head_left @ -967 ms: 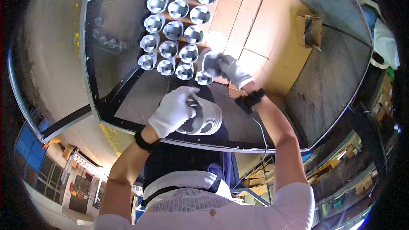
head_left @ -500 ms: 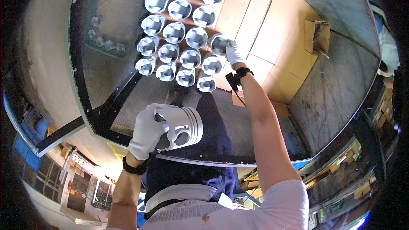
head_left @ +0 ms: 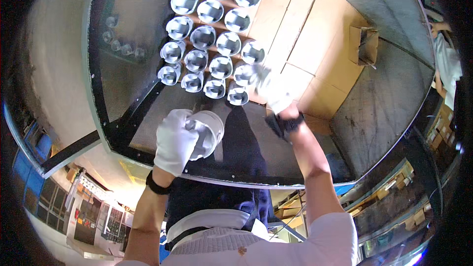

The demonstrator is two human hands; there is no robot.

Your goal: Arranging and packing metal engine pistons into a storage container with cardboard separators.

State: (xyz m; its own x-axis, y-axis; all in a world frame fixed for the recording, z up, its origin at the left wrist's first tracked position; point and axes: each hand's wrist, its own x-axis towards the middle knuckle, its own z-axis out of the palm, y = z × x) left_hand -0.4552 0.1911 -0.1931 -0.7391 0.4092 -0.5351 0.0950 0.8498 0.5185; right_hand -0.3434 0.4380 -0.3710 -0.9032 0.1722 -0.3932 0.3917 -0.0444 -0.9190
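Observation:
A silver engine piston (head_left: 215,129) is gripped in my gloved left hand (head_left: 174,143), above the near edge of the bin and tilted so its hollow side shows. The glove's fingers are closed round its rim. My right hand (head_left: 274,89), also in a white glove, is smeared by motion just right of the nearest rows; its fingers cannot be made out. Rows of standing pistons (head_left: 228,44) cover the left part of a cardboard sheet (head_left: 315,29). The piston at the right end of a middle row (head_left: 253,52) stands slightly beyond its neighbours.
A small cardboard box (head_left: 364,45) sits at the right side of the cardboard. Dark bin walls (head_left: 379,93) enclose the surface, and a raised metal rim (head_left: 236,185) runs along the front. Another person's pale sleeve (head_left: 447,64) shows at the far right.
My right hand has let go of the piston at the row's right end and come back toward me. My left hand has turned its piston, bringing the hollow side into view.

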